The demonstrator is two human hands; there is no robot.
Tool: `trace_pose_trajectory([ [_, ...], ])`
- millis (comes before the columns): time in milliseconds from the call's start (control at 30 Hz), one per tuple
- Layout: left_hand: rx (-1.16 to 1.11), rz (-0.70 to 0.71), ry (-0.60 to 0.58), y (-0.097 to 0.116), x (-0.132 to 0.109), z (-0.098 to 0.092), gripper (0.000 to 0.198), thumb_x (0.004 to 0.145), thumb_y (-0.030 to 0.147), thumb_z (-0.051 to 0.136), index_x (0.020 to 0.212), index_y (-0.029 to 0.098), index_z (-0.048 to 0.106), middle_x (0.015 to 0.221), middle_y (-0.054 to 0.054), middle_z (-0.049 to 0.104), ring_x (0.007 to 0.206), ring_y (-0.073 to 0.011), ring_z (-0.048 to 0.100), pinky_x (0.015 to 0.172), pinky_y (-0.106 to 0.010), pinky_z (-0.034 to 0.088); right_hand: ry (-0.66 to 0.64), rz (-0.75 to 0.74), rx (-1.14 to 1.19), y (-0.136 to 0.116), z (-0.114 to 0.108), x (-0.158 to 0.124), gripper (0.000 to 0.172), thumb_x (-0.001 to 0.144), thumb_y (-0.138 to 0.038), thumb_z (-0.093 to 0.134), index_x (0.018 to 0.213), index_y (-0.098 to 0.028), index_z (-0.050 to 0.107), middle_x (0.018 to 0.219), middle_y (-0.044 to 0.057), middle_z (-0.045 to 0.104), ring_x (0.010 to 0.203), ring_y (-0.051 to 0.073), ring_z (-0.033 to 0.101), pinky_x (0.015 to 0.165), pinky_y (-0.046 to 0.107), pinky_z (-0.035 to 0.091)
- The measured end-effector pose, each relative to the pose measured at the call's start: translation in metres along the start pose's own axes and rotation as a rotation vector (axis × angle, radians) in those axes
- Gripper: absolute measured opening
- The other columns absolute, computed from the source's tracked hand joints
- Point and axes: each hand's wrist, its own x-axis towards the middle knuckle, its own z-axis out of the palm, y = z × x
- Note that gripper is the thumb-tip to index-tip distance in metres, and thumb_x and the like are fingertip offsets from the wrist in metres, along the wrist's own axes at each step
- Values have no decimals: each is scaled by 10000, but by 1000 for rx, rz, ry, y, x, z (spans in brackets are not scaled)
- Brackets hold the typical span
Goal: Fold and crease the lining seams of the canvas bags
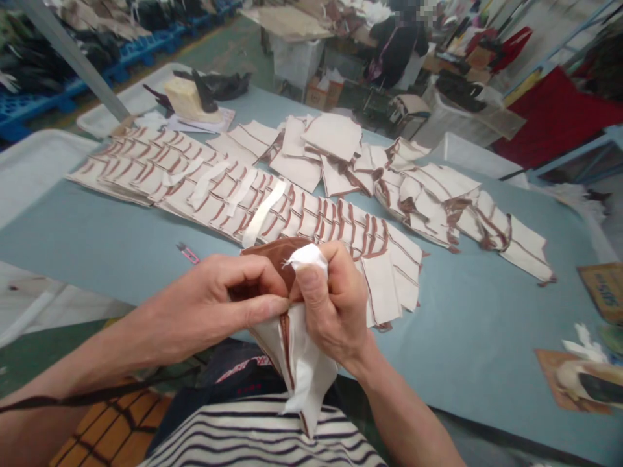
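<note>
Close to my body I hold a sewn piece of white and brown fabric (272,344) with a brown seam running down it. My left hand (238,292) pinches its upper edge, thumb and forefinger meeting at the seam. Against it, my right hand (335,298) is closed with a strip of white cloth (311,258) sticking out above the thumb; more white cloth hangs below that hand. Beyond both hands, a long overlapping row of similar white panels with brown edging (219,188) lies on the blue-grey table (462,324), several white strips across it.
Pink thread snips (187,253) lie left of my hands. Loose panels (335,139) are heaped toward the table's far side. A yellowish block (187,100) stands at the far left, and a tape roll (586,383) sits at the right edge. Another person (399,45) is in the background.
</note>
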Motion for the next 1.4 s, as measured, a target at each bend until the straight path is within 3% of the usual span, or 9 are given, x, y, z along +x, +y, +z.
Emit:
trace_pose_trajectory([
  [200,36,-15,-225,2,6,-15,273,992,394,700,803,201,735,687,44,603,607,-126,509,523,-198,396,9,-194,-135,5,-5,0,233,1154,-383,575,962,-256,546,710,-57,640,564,116,593,536,250,452],
  [333,-2,16,-269,-1,9,-14,492,1122,482,476,773,194,669,745,6,624,654,-150,532,577,-221,448,44,-203,-169,7,-4,-2,281,1176,-439,514,964,-258,553,669,-67,594,538,122,566,525,259,442],
  [500,-33,4,-276,-5,7,-6,495,1132,465,476,733,202,605,664,26,525,576,-138,464,495,-236,370,14,-30,-130,5,-2,-4,302,1160,-479,516,947,-267,546,665,-54,601,538,142,559,549,289,457],
  [567,6,60,-255,-5,5,-5,477,1136,410,488,714,207,578,645,38,512,566,-133,465,500,-237,362,-5,33,-68,5,-1,-4,287,1145,-471,542,940,-269,536,659,-58,597,539,143,553,552,290,456],
  [733,311,317,-140,-14,1,0,373,1155,274,494,840,202,680,770,19,702,698,-146,647,670,-251,464,0,72,2,10,0,-3,263,1113,-439,600,928,-268,521,661,-69,571,541,133,543,545,272,438],
  [933,775,562,170,-29,-1,15,348,1117,204,496,797,211,632,703,-20,675,629,-190,612,622,-312,445,28,94,-52,14,4,-7,238,1084,-438,637,951,-274,528,671,-59,592,538,143,551,534,289,414],
  [1167,318,368,141,-13,-8,31,293,981,94,518,722,225,479,587,91,527,473,-76,450,476,-214,324,13,105,-64,11,6,-16,325,1126,-583,559,994,-286,555,646,-56,600,498,156,540,520,314,445],
  [1300,282,372,159,-17,-14,34,275,1024,105,533,773,214,555,658,81,612,546,-80,546,539,-210,386,-10,49,-95,15,4,-14,295,1111,-543,593,980,-280,573,667,-46,618,544,165,580,564,316,468],
  [1400,265,338,82,-24,-20,29,235,1075,125,536,890,217,646,792,68,726,670,-89,665,644,-196,468,-22,106,-95,21,5,-13,306,1095,-553,599,963,-279,568,624,-64,564,528,161,549,558,310,445],
])
